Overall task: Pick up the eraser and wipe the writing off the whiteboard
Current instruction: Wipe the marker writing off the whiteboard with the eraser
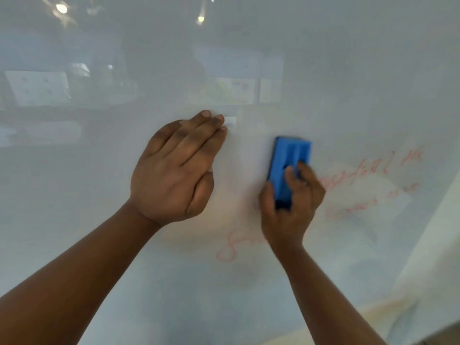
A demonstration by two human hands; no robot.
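Smears are my worry: right hand (pixel 290 210) fingers clamp the eraser (pixel 288 165) against the whiteboard (pixel 348 70), red writing (pixel 361 180) right of it; left hand (pixel 174 170) flat, fingers empty, could smudge.

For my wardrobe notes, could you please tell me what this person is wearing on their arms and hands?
Nothing that shows: the left hand and right hand are bare, with no gloves, rings or watch visible, and both forearms are uncovered to the frame's edge, so no sleeves appear.
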